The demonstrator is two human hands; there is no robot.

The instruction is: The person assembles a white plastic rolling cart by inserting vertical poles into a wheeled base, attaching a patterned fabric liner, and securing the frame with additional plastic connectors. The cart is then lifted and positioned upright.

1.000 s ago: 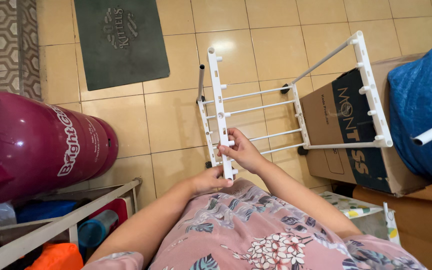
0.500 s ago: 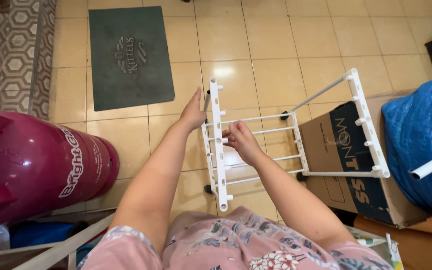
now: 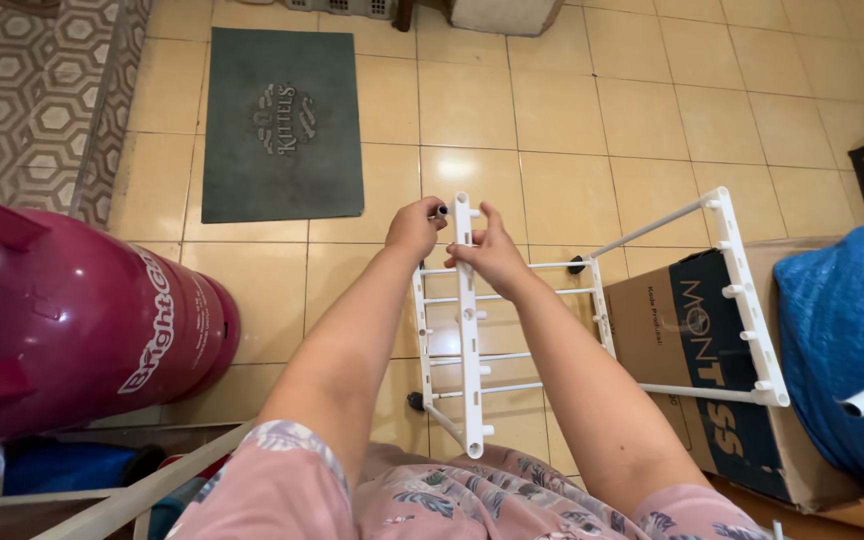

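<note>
both hands at top of white rack (image 3: 467, 330): left hand (image 3: 414, 226) & right hand (image 3: 487, 252) each clamped on its upright; rack frame mostly assembled, lying tilted on floor (image 3: 572, 120).

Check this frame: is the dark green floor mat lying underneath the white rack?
No, the green mat lies flat on the tiled floor beyond the white rack, apart from it.

Pink gas cylinder (image 3: 72, 320) at left; dark green doormat (image 3: 282, 125) on yellow tiled floor (image 3: 592, 100); cardboard box (image 3: 702, 370) and blue bag (image 3: 847, 340) at right
</note>
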